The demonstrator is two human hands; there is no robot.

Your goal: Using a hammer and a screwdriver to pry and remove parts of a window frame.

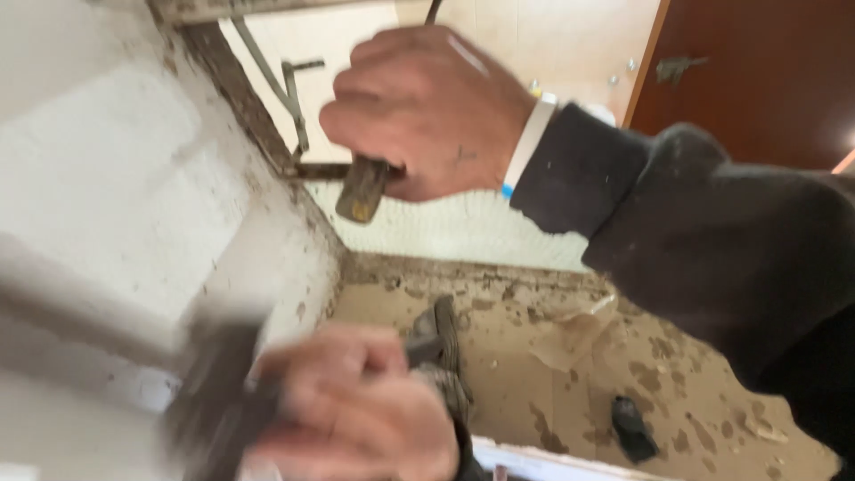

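Head view shows the right hand (427, 111) clenched round a chisel (361, 189) set against the wall edge (267, 142), the left hand (356, 410) gripping a blurred hammer (218, 392) below. A glancing blow could catch the knuckles, I'd say.
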